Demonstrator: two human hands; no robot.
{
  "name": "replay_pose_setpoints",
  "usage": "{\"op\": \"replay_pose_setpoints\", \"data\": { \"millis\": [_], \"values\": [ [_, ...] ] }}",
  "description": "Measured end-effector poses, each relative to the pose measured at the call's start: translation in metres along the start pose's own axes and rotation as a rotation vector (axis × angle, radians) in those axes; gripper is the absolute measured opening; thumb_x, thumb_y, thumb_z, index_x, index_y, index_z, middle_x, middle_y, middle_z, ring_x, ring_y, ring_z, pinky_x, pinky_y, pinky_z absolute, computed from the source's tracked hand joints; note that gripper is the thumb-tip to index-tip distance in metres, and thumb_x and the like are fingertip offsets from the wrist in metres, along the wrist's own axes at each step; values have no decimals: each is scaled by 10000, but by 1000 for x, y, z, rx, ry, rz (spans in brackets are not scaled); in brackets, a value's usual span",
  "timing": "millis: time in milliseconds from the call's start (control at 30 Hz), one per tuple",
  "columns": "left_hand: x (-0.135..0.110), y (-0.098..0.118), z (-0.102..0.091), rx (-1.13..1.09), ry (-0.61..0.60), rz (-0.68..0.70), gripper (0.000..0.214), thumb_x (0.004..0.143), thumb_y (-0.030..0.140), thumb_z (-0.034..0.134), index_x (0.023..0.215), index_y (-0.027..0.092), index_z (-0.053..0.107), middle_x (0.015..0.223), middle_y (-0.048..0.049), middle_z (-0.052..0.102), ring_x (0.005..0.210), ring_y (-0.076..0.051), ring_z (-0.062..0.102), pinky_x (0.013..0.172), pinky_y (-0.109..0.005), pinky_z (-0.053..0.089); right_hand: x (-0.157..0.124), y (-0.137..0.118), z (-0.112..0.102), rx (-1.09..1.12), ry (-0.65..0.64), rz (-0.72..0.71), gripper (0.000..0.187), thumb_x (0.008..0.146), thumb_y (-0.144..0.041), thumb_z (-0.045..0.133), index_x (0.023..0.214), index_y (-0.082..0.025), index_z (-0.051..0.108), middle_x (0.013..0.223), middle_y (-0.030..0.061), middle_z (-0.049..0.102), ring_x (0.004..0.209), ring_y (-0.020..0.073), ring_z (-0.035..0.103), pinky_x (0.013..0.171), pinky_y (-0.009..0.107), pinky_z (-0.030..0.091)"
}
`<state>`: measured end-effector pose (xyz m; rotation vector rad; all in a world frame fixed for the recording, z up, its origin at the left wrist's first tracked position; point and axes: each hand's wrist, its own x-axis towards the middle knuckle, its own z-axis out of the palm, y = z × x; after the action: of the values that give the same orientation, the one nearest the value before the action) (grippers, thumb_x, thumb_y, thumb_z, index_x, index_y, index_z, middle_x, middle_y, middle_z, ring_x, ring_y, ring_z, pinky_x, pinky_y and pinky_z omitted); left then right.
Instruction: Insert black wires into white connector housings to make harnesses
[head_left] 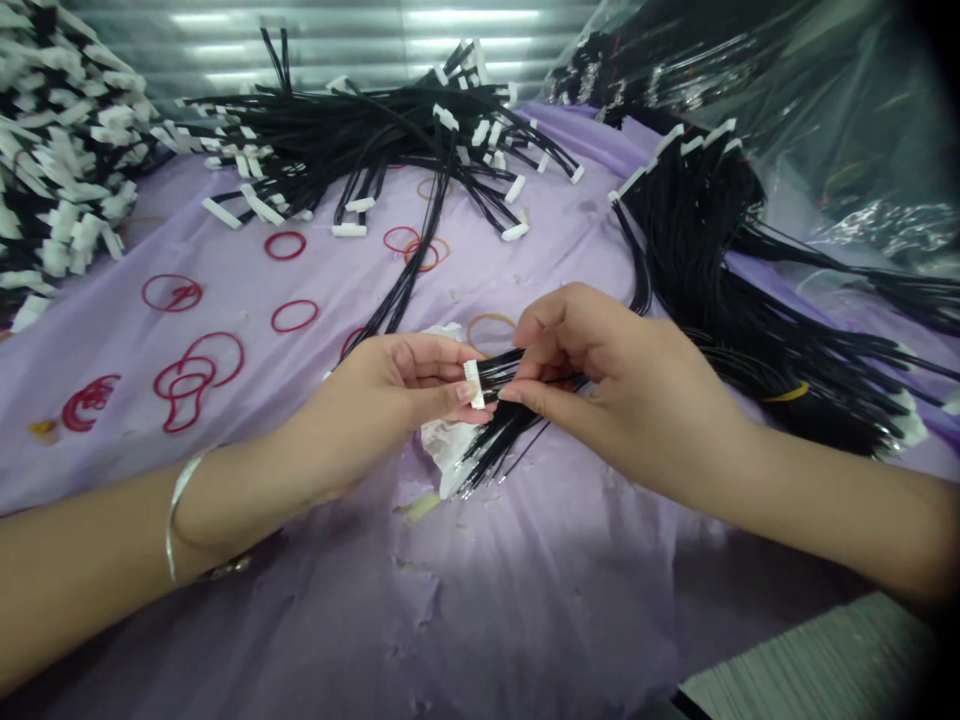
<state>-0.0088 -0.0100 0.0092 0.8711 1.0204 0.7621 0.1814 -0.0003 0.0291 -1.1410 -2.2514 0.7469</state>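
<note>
Left hand [382, 385] is clamping a white connector [472, 385] on a bundle of black wires [502, 425], while right hand [622, 385] is pinching those wires just beside it. Relative to the bundle, a heap of connector-ended wires [390, 140] is lying behind, another heap [712, 220] is lying right, carrying a yellow rubber band [787, 393], and red rubber bands [294, 301] are lying left on a lilac sheet [547, 600]. Neither hand is resting on either heap.

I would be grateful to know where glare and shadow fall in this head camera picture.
In the head view, glare streaks the ribbed panel and clear plastic sheeting; shadow darkens the lilac sheet below the left hand and right hand; the far corners darken.
</note>
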Motion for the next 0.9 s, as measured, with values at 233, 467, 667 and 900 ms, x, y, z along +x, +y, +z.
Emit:
{"op": "replay_pose_setpoints", "data": {
  "millis": [233, 467, 667, 900],
  "values": [
    [0, -1, -1, 26, -31, -3, 122, 754, 118, 700, 870, 157, 699, 808, -9, 722, 713, -107, 671, 727, -211, 539, 0, 0, 3, 18, -34, 21, 237, 760, -77, 632, 920, -173, 485, 702, -51, 617, 617, 79, 577, 573, 199, 429],
    [1, -3, 0, 63, -44, 20, 151, 764, 138, 695, 915, 153, 697, 808, -8, 713, 752, -110, 668, 752, -212, 527, 2, 0, 9, -80, 14, -136, 124, 787, -96, 623, 860, -122, 526, 704, -23, 585, 612, 72, 524, 559, 187, 393],
    [-1, 0, 2, 14, 7, 23, 150, 758, 71, 665, 898, 127, 662, 826, -20, 706, 737, -115, 666, 711, -210, 536, -5, -4, -21, -353, -226, -373, 163, 875, -194, 527, 795, -123, 649, 845, 83, 541, 746, 159, 486, 643, 277, 389],
    [0, 0, 0, -27, 33, 6, 162, 739, 83, 685, 894, 128, 661, 785, -5, 689, 712, -102, 659, 727, -220, 550, -5, 16, -4, -355, -273, -410, 156, 879, -145, 501, 896, -123, 655, 888, 91, 544, 808, 191, 482, 727, 333, 410]
  ]
}}
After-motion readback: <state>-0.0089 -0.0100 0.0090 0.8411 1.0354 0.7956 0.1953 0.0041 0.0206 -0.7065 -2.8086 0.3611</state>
